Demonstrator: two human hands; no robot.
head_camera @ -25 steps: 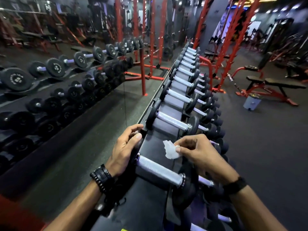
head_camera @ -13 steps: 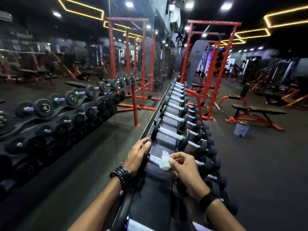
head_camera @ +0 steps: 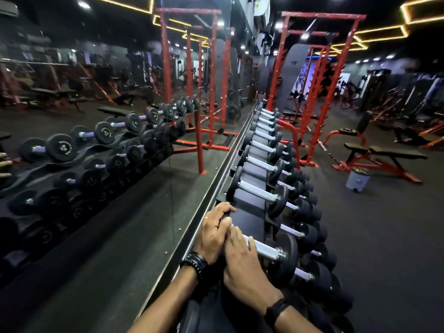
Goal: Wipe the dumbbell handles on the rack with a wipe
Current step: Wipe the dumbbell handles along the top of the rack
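left hand (head_camera: 212, 233): fingers curled, gripping — wrist banded
right hand (head_camera: 242, 260): palm down, fingers wrapped — touching left

You face a long black dumbbell rack (head_camera: 242, 221) running from near to far beside the mirror on the left. Dumbbells lie crosswise on its top tier, the nearest dumbbell (head_camera: 271, 253) close by, the next dumbbell (head_camera: 258, 193) just beyond it.
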